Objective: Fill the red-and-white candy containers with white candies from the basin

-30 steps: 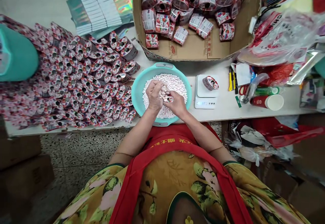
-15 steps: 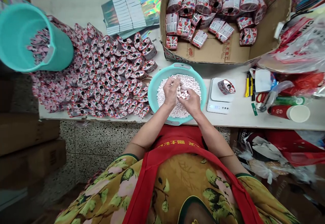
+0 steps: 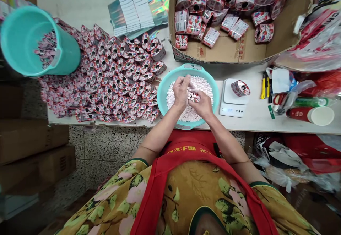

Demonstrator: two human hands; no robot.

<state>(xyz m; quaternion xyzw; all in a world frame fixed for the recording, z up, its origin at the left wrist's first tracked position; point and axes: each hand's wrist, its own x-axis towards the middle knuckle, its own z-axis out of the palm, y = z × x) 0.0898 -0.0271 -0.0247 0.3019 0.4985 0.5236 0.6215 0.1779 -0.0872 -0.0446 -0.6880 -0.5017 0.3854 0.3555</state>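
Note:
Both hands meet over a teal basin [image 3: 161, 98] filled with small pinkish-white candies [image 3: 188, 115]. My right hand [image 3: 203, 106] is closed around a small red-and-white printed packet [image 3: 196, 99], mostly covered by the fingers. Candies show at the packet's mouth, between the two hands. My left hand [image 3: 181, 92] is closed, its fingers bent in against the packet's upper side; what they pinch is hidden. To the right, a filled-looking round packet [image 3: 240, 88] with a red print sits on a white digital scale [image 3: 231, 108].
Many open printed sleeves [image 3: 119, 82] stand packed together on the left, beside a teal bucket [image 3: 66, 50] holding more flat ones. A cardboard box [image 3: 221, 52] with finished-looking packets stands behind the basin. A yellow cutter [image 3: 264, 86] and a paper cup [image 3: 321, 116] lie at right.
The view has shifted slightly, so everything sits a little further right. My hands stay together over the basin, with small finger movements at the packet.

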